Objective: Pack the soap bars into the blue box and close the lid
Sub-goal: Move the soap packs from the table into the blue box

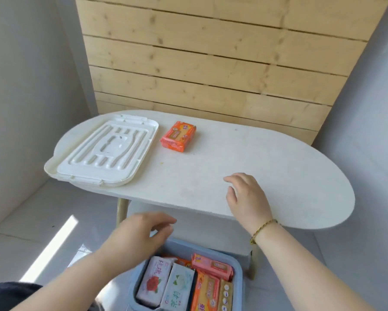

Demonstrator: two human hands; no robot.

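The blue box stands on the floor below the table's near edge, holding several wrapped soap bars in white, pink and orange. One orange soap bar lies on the table's far middle. A white lid rests flat on the table's left end, overhanging the edge. My left hand hovers blurred above the box's far left corner, fingers apart and holding nothing. My right hand is over the table's near edge, fingers spread, nothing in it, well short of the orange bar.
The white oval table stands on pale legs, with a lower shelf beneath it. A wooden plank wall rises behind it. Grey tiled floor with a sunlit strip spreads to the left. A gold bracelet is on my right wrist.
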